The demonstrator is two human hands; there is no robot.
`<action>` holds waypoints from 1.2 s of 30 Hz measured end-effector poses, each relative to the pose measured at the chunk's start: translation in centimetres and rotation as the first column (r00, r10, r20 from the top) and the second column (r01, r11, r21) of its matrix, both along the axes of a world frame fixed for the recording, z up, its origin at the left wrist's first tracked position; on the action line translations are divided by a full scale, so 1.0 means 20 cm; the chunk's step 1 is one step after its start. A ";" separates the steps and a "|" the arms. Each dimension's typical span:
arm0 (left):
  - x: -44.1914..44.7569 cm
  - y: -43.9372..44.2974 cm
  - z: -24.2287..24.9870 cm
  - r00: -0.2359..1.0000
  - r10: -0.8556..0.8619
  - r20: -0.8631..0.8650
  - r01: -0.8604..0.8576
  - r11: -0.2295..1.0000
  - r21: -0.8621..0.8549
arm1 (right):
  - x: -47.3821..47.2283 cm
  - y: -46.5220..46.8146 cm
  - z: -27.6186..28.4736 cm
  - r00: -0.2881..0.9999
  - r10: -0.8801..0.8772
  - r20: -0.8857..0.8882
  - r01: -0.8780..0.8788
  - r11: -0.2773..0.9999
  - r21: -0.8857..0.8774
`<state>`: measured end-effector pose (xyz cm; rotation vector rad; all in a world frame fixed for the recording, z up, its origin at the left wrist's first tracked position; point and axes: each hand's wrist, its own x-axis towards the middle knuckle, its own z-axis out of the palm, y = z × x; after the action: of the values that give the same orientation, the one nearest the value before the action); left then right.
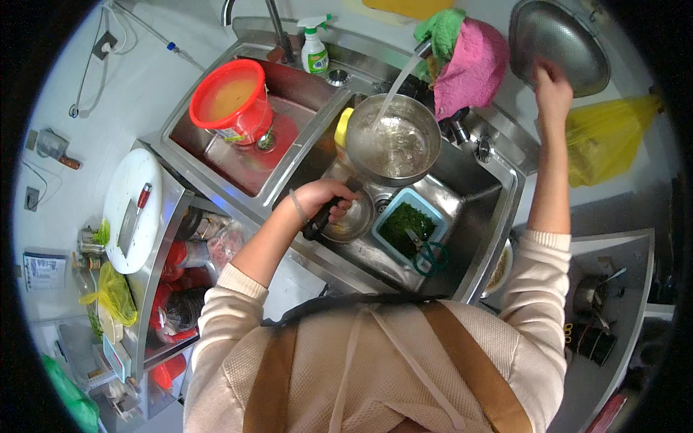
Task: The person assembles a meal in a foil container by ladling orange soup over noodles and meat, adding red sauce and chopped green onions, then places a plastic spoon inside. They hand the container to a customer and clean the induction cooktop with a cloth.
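My left hand [327, 201] is closed around a black handle [319, 219], which seems to belong to the steel pot [403, 135] in the right sink basin. A stream of water [401, 81] runs from the tap into the pot, and water stands in it. Under my left hand a round metal vessel [354, 219] is partly hidden. My right hand [553, 92] is raised at the wall, its blurred fingers over the lower edge of a perforated metal colander [560, 40]. Whether they grip it I cannot tell.
A blue plastic basket [379, 230] of chopped greens, with green-handled scissors [431, 258], sits in the same basin [471, 238]. The left basin holds a red bucket [257, 116] of cloudy liquid. Pink cloth [471, 70] hangs by the tap. A knife [135, 216] lies on a white cutting board [122, 178].
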<state>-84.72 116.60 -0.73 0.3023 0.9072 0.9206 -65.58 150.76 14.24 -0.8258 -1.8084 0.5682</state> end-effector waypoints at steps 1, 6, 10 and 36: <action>0.01 0.00 0.00 1.000 0.025 -0.009 -0.025 0.999 -0.027 | 0.04 0.01 -0.09 1.000 -0.003 0.006 0.003 1.000 -0.016; 0.06 0.02 0.04 0.999 0.046 -0.004 -0.046 0.999 -0.024 | 0.07 0.01 -0.61 0.938 -0.056 0.342 0.109 0.984 -0.138; 0.08 0.03 0.08 0.993 0.092 -0.070 -0.095 0.994 -0.049 | -0.03 -0.11 -0.67 0.935 -0.105 0.339 0.141 0.987 -0.083; 0.15 0.02 0.12 0.972 0.147 -0.184 -0.168 0.980 -0.104 | -0.49 -0.06 0.18 0.941 0.193 0.277 -0.298 0.861 0.412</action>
<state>-81.69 117.08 1.76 0.2133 1.1572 0.9923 -75.38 149.55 17.82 -0.3487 -2.1636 0.1967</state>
